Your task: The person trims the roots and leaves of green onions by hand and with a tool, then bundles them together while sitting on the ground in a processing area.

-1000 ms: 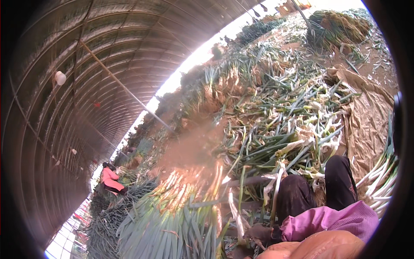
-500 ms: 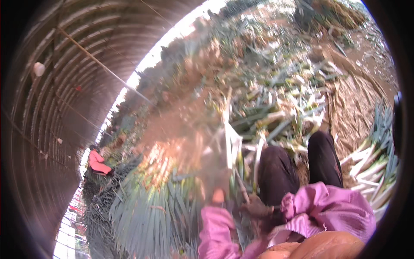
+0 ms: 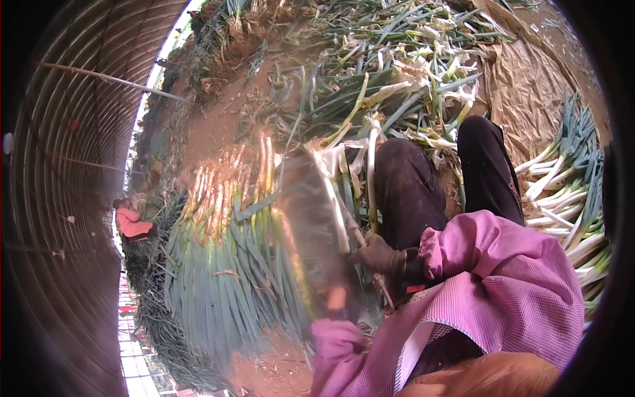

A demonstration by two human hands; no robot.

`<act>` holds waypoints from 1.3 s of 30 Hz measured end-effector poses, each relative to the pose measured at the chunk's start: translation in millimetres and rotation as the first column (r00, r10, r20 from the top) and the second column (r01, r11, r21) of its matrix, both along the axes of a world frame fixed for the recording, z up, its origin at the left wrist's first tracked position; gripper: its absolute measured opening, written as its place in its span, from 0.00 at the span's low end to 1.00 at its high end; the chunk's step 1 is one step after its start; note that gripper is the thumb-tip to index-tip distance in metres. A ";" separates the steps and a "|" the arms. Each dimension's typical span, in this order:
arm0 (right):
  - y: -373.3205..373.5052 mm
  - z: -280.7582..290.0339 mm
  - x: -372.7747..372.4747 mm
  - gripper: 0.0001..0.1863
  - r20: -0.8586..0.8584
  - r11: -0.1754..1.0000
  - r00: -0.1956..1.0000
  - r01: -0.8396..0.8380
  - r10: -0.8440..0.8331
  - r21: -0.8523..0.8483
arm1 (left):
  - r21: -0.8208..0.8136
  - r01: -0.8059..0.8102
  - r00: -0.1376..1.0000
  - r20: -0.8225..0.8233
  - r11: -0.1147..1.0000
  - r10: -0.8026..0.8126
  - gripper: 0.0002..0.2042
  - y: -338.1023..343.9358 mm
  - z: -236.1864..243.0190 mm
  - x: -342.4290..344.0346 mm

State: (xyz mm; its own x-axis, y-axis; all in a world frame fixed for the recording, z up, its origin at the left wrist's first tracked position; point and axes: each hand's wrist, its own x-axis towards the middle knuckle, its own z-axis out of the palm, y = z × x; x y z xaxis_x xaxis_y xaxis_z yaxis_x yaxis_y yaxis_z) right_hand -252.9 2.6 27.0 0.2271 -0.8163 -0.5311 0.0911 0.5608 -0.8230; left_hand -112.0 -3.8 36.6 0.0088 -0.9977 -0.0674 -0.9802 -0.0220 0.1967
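My right hand point(image 3: 380, 257), in a dark glove, is closed around a thin brownish stick point(image 3: 383, 288) in front of my knees. My left hand point(image 3: 331, 268) is smeared by motion beyond its purple cuff, so its fingers do not read. Close to its left side stands a long leek point(image 3: 292, 258), pale yellow-green; whether the hand touches it I cannot tell. White leek stalks point(image 3: 331, 198) rise just beyond both hands. To the left lies a broad bundle of untrimmed leeks point(image 3: 228, 284), roots pointing away and green leaves toward me.
Stripped leaves point(image 3: 397, 73) litter the ground ahead. A crinkled brown sheet point(image 3: 529, 99) lies at the right, with white-stemmed leeks point(image 3: 562, 198) beside it. My dark-trousered knees point(image 3: 410, 178) are bent between. Far left, a person in a pink top point(image 3: 132, 223) sits beneath the ribbed tunnel roof point(image 3: 73, 165).
My view has shifted, bringing more of the leek bundle and my lap into sight. A leek now shows beside my blurred left hand. The right hand keeps its hold on the stick.
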 end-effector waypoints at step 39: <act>-1.4 -13.8 19.9 0.14 -0.099 0.925 0.972 -0.233 0.213 -0.300 | 0.739 -0.052 -0.177 -0.669 0.672 0.722 0.17 102.1 37.8 20.8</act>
State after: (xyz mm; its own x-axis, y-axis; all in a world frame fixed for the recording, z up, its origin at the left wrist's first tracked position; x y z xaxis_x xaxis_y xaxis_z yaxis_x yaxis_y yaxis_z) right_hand -232.9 1.2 13.2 0.3963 -0.8740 -0.2813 -0.0648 0.2791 -0.9581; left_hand -91.3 98.4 74.4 -0.0155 -0.6754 -0.7372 0.3684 -0.6893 0.6238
